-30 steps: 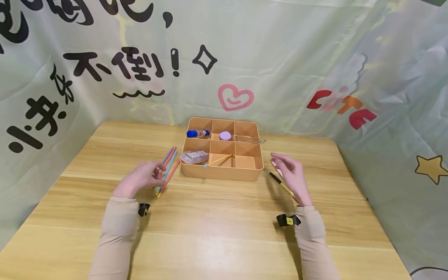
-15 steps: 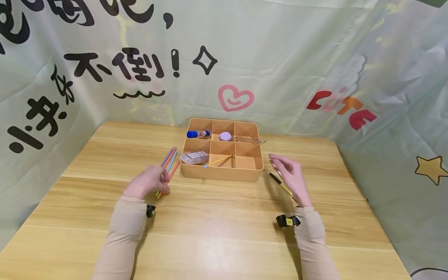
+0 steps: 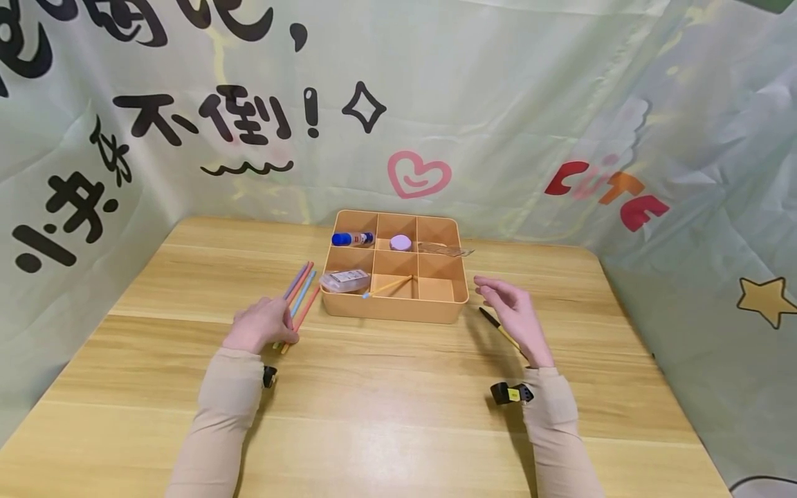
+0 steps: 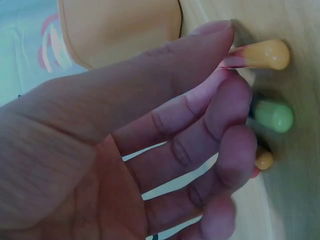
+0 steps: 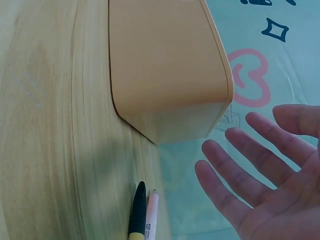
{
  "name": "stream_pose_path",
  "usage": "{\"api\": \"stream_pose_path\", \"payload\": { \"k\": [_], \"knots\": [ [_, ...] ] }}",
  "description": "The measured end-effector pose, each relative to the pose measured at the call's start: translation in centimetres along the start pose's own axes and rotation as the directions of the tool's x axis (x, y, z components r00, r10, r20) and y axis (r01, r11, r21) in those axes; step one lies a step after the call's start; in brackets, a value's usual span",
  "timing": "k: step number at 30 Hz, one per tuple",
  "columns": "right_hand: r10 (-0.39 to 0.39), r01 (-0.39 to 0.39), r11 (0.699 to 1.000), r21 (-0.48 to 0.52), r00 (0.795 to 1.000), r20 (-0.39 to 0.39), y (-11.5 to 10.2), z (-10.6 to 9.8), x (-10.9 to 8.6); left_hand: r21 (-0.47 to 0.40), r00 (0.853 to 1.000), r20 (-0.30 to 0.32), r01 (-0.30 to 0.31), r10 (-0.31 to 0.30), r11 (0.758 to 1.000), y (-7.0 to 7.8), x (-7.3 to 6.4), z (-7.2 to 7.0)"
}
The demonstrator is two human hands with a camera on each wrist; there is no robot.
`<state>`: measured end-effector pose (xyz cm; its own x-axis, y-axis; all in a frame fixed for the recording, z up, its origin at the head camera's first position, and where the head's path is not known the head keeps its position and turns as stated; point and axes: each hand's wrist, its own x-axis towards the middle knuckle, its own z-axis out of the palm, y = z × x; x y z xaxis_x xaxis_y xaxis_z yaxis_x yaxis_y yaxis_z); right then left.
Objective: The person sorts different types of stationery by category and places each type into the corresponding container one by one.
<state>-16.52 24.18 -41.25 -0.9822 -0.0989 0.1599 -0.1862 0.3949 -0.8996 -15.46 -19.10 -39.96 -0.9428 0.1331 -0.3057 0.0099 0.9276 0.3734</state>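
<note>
Beside the light-orange, six-compartment box (image 3: 389, 308), my left hand (image 3: 264, 325) pinched a slender red, orange-ended stick (image 3: 307, 310); my right hand (image 3: 515, 316) (fingers loosely apart) hung near a black-and-yellow pen (image 5: 138, 211).

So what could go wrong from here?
Lifting the rightmost red pencil, pinched by the left hand, might drag or roll the blue pencil lying close beside it. A clear plastic item sticks out past the right side of the storage box, so the nearby right hand could perhaps snag it.
</note>
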Motion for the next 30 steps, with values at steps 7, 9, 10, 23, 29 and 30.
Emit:
{"api": "stream_pose_path", "payload": {
  "k": [7,9,10,23,29,30],
  "knots": [
    [0.003,-0.003,1.000,-0.012,1.000,0.021,0.04,-0.10,-0.08,0.028,1.000,-0.011,0.029,-0.028,0.999,0.01,0.07,0.14],
    [0.003,-0.003,1.000,-0.013,1.000,0.025,-0.01,-0.10,-0.11,0.028,1.000,-0.013,0.028,-0.028,0.999,0.02,0.07,0.17],
    [0.003,-0.003,1.000,-0.015,1.000,0.028,-0.04,-0.10,-0.14,0.028,1.000,-0.014,0.028,-0.028,0.999,0.01,0.06,0.19],
    [0.029,-0.027,0.999,-0.028,0.998,0.055,-0.08,-0.10,-0.14,-0.078,0.999,-0.048,0.020,-0.024,0.997,-0.16,0.34,-0.03],
    [0.043,-0.040,0.998,-0.038,0.996,0.074,-0.12,-0.10,-0.14,-0.151,0.984,-0.173,0.004,-0.031,0.989,-0.20,0.42,-0.44],
    [0.045,-0.042,0.998,-0.041,0.996,0.075,-0.12,-0.09,-0.14,-0.165,0.979,-0.200,-0.002,-0.032,0.986,-0.21,0.42,-0.48]
  ]
}}
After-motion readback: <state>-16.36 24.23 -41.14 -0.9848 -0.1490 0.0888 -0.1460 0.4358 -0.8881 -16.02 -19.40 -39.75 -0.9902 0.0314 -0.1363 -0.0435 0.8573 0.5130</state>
